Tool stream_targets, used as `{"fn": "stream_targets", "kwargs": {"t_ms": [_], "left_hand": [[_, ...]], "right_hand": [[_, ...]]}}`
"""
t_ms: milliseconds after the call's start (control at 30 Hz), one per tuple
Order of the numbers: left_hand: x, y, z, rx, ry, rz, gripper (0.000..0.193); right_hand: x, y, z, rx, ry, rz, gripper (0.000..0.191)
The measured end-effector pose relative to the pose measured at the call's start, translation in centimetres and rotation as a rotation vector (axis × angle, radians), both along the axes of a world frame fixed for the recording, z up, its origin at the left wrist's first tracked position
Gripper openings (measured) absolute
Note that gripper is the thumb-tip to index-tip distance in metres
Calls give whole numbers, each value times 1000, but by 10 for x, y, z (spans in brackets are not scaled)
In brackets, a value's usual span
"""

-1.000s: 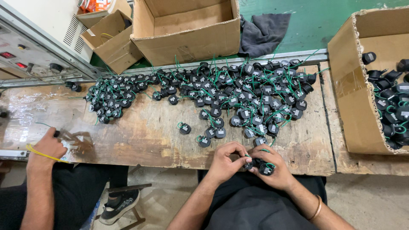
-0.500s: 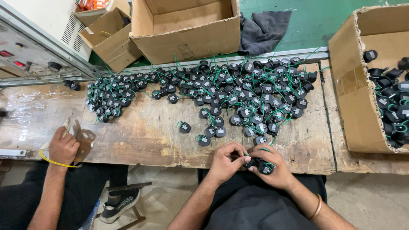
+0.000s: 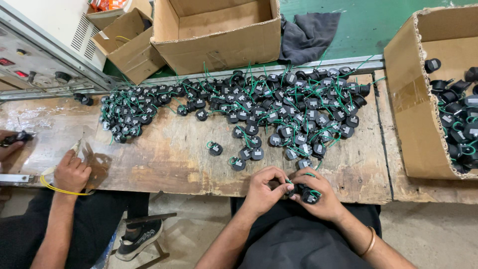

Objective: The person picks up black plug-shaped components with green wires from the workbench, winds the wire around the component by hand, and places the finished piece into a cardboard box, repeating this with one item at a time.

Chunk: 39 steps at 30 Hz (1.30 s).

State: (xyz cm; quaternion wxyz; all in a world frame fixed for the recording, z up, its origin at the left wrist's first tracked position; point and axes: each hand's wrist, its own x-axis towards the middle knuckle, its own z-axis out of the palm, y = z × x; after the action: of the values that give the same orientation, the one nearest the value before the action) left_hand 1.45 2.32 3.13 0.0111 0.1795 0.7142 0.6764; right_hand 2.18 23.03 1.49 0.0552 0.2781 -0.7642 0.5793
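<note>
My left hand [image 3: 265, 189] and my right hand [image 3: 318, 195] meet at the near edge of the wooden bench [image 3: 174, 159], over my lap. Between them they pinch a small round black part with green wires [image 3: 304, 193]; my right hand holds its body while the fingers of my left hand grip its left side. Beyond my hands a big heap of the same black parts with green wires [image 3: 279, 107] covers the middle of the bench. Three loose ones [image 3: 238, 162] lie nearest.
A co-worker's hand [image 3: 72, 172] with a yellow band works at the left beside a smaller heap of parts [image 3: 127, 112]. An open cardboard box [image 3: 438, 89] with black parts stands at the right. Empty boxes [image 3: 219, 30] and a dark cloth [image 3: 308, 32] lie behind.
The co-worker's hand has shifted right along the bench edge. My own hands stay together on the part, with only small finger movement.
</note>
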Motion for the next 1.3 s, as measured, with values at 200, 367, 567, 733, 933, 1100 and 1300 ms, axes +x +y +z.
{"fn": "stream_targets", "kwargs": {"t_ms": [200, 367, 567, 733, 933, 1100, 1300], "left_hand": [[5, 12, 17, -116, 45, 128, 22], [4, 18, 39, -273, 366, 102, 18], [-14, 5, 45, -339, 389, 308, 31], [-37, -27, 29, -604, 523, 582, 31], [-31, -24, -3, -619, 398, 509, 32], [-31, -36, -5, -679, 431, 688, 56], [-21, -41, 7, -817, 430, 864, 54]], "right_hand": [[0, 4, -11, -17, -26, -27, 39], [0, 11, -23, -13, 4, 14, 44], [-2, 24, -38, -248, -102, 65, 41], [1, 23, -46, -916, -450, 217, 44], [2, 26, -48, -930, -557, 261, 55], [2, 29, -47, -1120, -646, 343, 54], [3, 30, -50, -1039, -712, 299, 61]]}}
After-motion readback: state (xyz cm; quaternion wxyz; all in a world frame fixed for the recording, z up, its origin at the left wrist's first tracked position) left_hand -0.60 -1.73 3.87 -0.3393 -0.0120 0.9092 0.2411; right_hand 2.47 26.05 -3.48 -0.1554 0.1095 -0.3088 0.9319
